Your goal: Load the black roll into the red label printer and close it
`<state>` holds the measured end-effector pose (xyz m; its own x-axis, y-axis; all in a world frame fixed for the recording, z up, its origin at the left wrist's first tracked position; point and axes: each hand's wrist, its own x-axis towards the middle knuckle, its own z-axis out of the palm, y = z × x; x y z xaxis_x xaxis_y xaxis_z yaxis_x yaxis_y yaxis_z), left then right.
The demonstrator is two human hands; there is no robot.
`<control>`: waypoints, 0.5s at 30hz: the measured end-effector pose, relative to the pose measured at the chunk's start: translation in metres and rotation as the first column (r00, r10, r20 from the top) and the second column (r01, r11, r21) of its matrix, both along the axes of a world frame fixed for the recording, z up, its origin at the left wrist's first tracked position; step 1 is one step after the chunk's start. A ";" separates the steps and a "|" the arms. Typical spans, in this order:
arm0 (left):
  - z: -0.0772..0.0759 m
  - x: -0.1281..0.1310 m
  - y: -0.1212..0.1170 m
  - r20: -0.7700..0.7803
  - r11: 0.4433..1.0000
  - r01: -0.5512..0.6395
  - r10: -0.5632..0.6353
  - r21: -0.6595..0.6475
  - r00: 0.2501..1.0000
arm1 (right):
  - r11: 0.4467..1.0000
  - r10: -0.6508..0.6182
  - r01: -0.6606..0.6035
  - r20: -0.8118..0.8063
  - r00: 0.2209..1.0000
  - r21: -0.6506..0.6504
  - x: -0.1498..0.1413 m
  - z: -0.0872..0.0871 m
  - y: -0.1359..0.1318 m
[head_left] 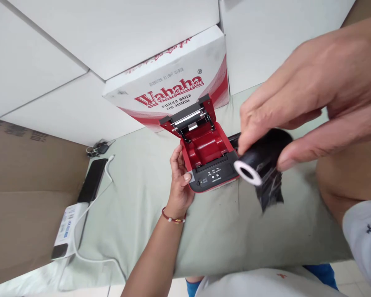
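The roll (264, 152) in black wrapping is up in the air just beside the printer (208, 152), and the right hand (312, 90) has its thumb and fingers clamped on the roll from opposite sides. It looks light and fairly firm, though the glossy wrapping may be slippery; the rounded sides seem the best place to hold it, clear of the loose flap (270, 194) hanging below. The printer, red and black with its lid up, is probably light, stiff plastic; its body offers a safer hold than the hinged lid. The left hand (181, 175) is closed on its left edge, thumb on the corner; whether it rests on the green cloth (139, 206) or is slightly raised, I cannot tell. Counted, there are one roll, one printer, one white carton (173, 82) behind it, one brown cardboard box (31, 206), one bunch of keys (99, 148), one flat black slab (92, 180), one white block (66, 225) with blue lettering and one white cable (95, 259).
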<state>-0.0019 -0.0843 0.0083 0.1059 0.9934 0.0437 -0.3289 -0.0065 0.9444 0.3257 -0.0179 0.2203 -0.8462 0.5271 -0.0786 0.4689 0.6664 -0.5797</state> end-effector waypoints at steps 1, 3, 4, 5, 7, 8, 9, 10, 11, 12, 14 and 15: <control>0.000 0.000 0.000 -0.001 1.000 0.004 -0.004 0.002 1.000 | 0.992 0.125 -0.125 -0.037 0.991 -0.006 -0.011 -0.001 -0.001; 0.000 0.000 0.001 -0.009 1.000 0.014 -0.014 0.011 1.000 | 0.984 0.177 -0.177 -0.022 0.984 0.023 -0.039 -0.009 0.002; 0.000 -0.001 0.001 -0.013 1.000 0.016 -0.016 0.016 1.000 | 0.991 0.118 -0.121 0.050 0.992 0.056 -0.054 -0.015 0.004; 0.000 -0.001 0.001 -0.016 1.000 0.017 -0.017 0.021 1.000 | 0.993 0.042 -0.055 0.130 0.991 0.100 -0.070 -0.022 0.007; -0.001 -0.001 0.002 -0.015 1.000 0.020 -0.020 0.023 1.000 | 0.988 -0.066 0.029 0.240 0.969 0.155 -0.095 -0.036 0.011; -0.002 -0.001 0.002 -0.013 0.999 0.021 -0.021 0.023 1.000 | 0.984 -0.111 0.067 0.280 0.954 0.164 -0.105 -0.042 0.012; -0.002 -0.001 0.002 -0.012 0.999 0.024 -0.023 0.024 1.000 | 0.982 -0.147 0.101 0.314 0.938 0.159 -0.111 -0.047 0.013; -0.002 -0.001 0.002 -0.011 0.999 0.026 -0.026 0.026 1.000 | 0.979 -0.183 0.137 0.346 0.920 0.152 -0.115 -0.050 0.013; -0.002 -0.001 0.002 -0.011 0.999 0.028 -0.027 0.029 1.000 | 0.975 -0.210 0.166 0.379 0.901 0.146 -0.117 -0.052 0.012; -0.003 -0.001 0.002 -0.011 0.999 0.029 -0.028 0.031 1.000 | 0.972 -0.227 0.184 0.408 0.884 0.143 -0.118 -0.053 0.011; -0.003 -0.001 0.002 -0.010 0.999 0.029 -0.029 0.029 1.000 | 0.974 -0.224 0.176 0.453 0.863 0.145 -0.116 -0.052 0.010; -0.003 0.000 0.002 -0.011 0.999 0.030 -0.030 0.026 0.999 | 0.977 -0.206 0.154 0.465 0.861 0.146 -0.115 -0.051 0.010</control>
<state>-0.0023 -0.0820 0.0058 0.1363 0.9883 0.0687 -0.3190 -0.0219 0.9475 0.2105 -0.0079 0.1693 -0.6092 0.6932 -0.3851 0.7874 0.5863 -0.1903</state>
